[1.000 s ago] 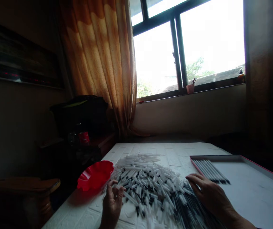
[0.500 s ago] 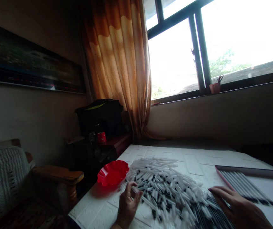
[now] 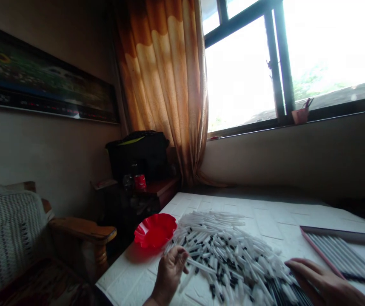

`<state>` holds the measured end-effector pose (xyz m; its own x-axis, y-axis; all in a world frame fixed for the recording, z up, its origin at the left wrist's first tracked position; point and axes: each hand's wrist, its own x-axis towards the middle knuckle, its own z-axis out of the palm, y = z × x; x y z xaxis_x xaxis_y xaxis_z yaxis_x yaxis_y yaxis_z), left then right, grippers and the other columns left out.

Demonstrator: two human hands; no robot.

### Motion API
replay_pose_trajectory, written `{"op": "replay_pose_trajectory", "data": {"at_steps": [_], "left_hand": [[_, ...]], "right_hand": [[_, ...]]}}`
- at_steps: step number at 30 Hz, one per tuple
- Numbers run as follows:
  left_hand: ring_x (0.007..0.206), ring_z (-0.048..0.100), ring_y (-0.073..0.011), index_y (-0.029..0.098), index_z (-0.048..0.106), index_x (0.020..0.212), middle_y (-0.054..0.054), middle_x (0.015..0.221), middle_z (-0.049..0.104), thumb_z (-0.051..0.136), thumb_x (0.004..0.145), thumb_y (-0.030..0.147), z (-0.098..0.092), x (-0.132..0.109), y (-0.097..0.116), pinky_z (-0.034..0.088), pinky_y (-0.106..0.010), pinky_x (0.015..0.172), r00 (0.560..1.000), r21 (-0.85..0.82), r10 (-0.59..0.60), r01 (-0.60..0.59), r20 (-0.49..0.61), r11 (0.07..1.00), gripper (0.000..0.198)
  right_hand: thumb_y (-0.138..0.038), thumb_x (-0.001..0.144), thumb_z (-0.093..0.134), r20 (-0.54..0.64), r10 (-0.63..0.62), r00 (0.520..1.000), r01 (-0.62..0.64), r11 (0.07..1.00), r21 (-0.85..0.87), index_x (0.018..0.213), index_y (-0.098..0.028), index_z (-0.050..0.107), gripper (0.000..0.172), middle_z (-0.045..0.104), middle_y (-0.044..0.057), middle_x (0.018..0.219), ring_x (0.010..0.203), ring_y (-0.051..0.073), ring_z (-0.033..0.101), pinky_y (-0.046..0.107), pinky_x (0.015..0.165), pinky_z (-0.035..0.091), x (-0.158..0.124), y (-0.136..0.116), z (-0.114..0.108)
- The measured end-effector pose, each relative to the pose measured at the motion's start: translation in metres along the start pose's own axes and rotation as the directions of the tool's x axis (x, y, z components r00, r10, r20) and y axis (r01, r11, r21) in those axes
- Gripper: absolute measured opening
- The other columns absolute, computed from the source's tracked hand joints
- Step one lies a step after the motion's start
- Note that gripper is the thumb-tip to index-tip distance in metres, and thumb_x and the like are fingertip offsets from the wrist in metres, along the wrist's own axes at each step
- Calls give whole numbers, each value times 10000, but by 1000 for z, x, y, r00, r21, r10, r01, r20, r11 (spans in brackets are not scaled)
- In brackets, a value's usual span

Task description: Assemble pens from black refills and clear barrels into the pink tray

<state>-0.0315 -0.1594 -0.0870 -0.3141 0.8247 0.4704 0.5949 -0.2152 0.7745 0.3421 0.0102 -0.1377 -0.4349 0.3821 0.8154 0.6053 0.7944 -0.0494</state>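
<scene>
A loose heap of translucent white pen barrels and black-ended pen parts [image 3: 230, 250] covers the middle of the white table. At its near left edge my left hand [image 3: 171, 270] is closed in a pinch, with a translucent pen barrel [image 3: 201, 266] sticking out to the right from its fingertips. My right hand [image 3: 326, 282] hovers at the right side of the heap, beside a bundle of thin dark rods [image 3: 280, 291]. Its fingers are bent together, and whatever lies under them is hidden. Behind my left hand stands a red wavy-rimmed bowl [image 3: 155, 231].
To the right lies a shallow tray [image 3: 321, 255] with a row of grey, dark-tipped pens. A wooden armchair [image 3: 83, 229] is on the left. Beyond the table are a black bag [image 3: 138, 155], a red can [image 3: 140, 182], a curtain [image 3: 166, 85] and a window.
My left hand has closed its thumb and fingers on a pen barrel. My right hand has moved slightly right and down in view. The whole view has shifted a little.
</scene>
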Motion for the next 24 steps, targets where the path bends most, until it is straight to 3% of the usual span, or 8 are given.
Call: {"op": "replay_pose_trajectory", "data": {"at_steps": [2, 5, 10, 15, 18, 21, 24], "left_hand": [[404, 509, -78, 158, 639, 875, 66, 592, 590, 543, 956, 577, 1, 5, 2, 440, -220, 435, 999, -36, -33, 34, 31, 999, 437], [448, 550, -103, 171, 657, 777, 33, 566, 615, 595, 831, 698, 6, 16, 10, 414, -209, 421, 996, -106, -63, 69, 61, 992, 533], [491, 573, -131, 185, 715, 827, -7, 627, 681, 666, 733, 683, 25, 33, 21, 309, -181, 345, 982, -202, -118, 146, 145, 968, 509], [384, 480, -101, 191, 751, 779, 29, 491, 621, 761, 672, 564, 45, 38, 37, 274, -161, 305, 932, -214, -132, 212, 337, 954, 388], [426, 539, -114, 205, 764, 772, 19, 525, 650, 768, 705, 506, 58, 39, 46, 394, -167, 357, 902, -227, -102, 213, 419, 950, 308], [532, 660, -170, 234, 774, 800, -3, 608, 714, 765, 735, 502, 75, 36, 47, 547, -224, 490, 925, -280, -53, 168, 377, 945, 276], [548, 700, -206, 299, 789, 811, -3, 654, 750, 757, 751, 552, 91, 27, 38, 583, -257, 503, 939, -263, -59, 155, 338, 952, 263]], "right_hand": [[-283, 944, 476, -34, -14, 999, 14, 1000, -13, 966, -257, 749, 275, 791, 76, 938, 737, 225, 773, 262, 611, 616, 9, -14, -12], [-268, 980, 431, -30, -5, 1000, 4, 999, -33, 1066, -217, 722, 307, 787, 96, 971, 801, 227, 771, 294, 682, 620, 20, -32, -26], [-201, 978, 405, 98, 39, 994, -39, 999, 6, 1132, -191, 688, 323, 775, 117, 1006, 859, 223, 756, 304, 715, 604, 31, -48, -42], [-195, 940, 437, 303, 122, 945, -155, 984, 87, 1059, -216, 704, 293, 763, 86, 959, 814, 212, 737, 307, 703, 573, 49, -54, -59], [-252, 947, 470, 402, 171, 899, -260, 949, 177, 1026, -216, 714, 260, 755, 59, 845, 726, 195, 718, 289, 660, 547, 64, -63, -70], [-325, 942, 541, 487, 194, 852, -383, 864, 326, 1058, -202, 719, 246, 758, 40, 801, 679, 167, 703, 250, 633, 531, 68, -72, -70], [-434, 981, 507, 503, 113, 857, -385, 789, 479, 1048, -175, 718, 342, 756, 45, 773, 635, 141, 689, 205, 585, 505, 54, -75, -53]]}}
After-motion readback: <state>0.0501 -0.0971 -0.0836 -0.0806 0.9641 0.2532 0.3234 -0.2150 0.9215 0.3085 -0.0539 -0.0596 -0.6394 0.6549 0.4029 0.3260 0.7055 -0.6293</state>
